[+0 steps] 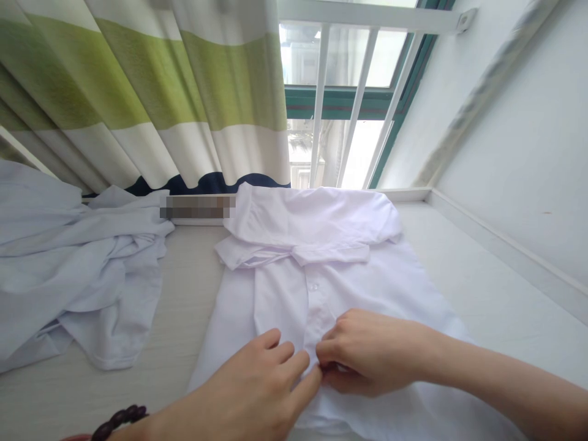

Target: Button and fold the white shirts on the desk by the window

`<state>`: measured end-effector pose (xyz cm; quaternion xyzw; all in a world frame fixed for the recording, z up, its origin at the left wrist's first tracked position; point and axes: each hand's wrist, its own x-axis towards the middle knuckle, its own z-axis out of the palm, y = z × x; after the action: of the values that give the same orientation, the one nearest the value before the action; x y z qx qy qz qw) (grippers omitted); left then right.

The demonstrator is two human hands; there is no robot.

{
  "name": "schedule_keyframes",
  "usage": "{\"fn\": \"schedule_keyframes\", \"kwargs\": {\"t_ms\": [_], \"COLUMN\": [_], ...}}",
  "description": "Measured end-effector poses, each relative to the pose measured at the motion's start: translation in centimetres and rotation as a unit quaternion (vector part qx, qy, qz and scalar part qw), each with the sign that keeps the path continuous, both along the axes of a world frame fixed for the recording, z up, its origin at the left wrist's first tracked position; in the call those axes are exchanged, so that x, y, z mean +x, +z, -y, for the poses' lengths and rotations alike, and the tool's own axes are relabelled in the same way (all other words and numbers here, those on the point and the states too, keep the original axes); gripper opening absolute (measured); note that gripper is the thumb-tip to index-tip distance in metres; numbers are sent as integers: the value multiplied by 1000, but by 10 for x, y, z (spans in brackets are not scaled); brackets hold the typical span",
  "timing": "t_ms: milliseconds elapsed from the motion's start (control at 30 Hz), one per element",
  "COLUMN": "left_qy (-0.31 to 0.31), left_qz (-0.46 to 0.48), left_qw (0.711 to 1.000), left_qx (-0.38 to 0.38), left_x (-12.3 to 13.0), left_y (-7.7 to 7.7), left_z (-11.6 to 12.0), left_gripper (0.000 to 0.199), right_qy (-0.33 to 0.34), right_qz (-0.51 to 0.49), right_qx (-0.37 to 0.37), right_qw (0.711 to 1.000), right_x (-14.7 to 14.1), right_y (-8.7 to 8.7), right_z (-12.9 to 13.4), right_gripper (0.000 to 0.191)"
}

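Note:
A white button-up shirt (376, 294) lies spread out in front of me, its collar end bunched at the far side. One button shows on its front placket (314, 286). My right hand (367, 352) is closed, with thumb and fingers pinching the placket lower down. My left hand (266, 383) rests on the shirt from the left, fingers curled, its fingertips meeting the right hand's at the same spot. Whatever lies between the fingertips there is hidden. A dark beaded bracelet (120, 419) sits on the left wrist.
More crumpled white clothing (78, 269) lies on the left of the pale surface (184, 294). Beyond hangs a green, cream and navy curtain (193, 86). White bars (356, 104) cross a green-framed window. A white wall (523, 153) stands to the right.

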<state>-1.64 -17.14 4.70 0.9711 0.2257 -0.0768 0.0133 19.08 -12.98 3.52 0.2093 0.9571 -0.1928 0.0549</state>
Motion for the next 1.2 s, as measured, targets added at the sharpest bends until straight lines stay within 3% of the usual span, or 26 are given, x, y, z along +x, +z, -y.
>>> {"fn": "schedule_keyframes", "kwargs": {"t_ms": [133,367,567,867,967,1100,1200], "left_qy": [-15,21,3,-11,-9,45,96], "left_qz": [8,11,-19,-3,-10,2,43], "left_qw": [1000,999,997,1000,1000,995,987], "left_qx": [23,-35,-69,7,-18,-93,-123], "left_x": [-1,-1,0,4,4,2,1], "left_y": [-2,-1,2,-9,-6,3,9], "left_z": [2,6,1,10,7,2,1], "left_gripper": [10,22,31,26,27,38,54], "right_qy": [-11,-11,-12,-11,-25,-72,-105], "right_qz": [14,21,28,41,47,43,41], "right_qx": [-1,2,1,-7,-23,-33,20], "right_qw": [1000,1000,1000,999,998,996,993], "right_x": [1,4,5,5,7,10,11], "right_y": [2,5,5,6,12,22,19], "right_z": [0,0,0,1,2,12,26], "right_gripper": [24,20,18,18,32,62,59]}}
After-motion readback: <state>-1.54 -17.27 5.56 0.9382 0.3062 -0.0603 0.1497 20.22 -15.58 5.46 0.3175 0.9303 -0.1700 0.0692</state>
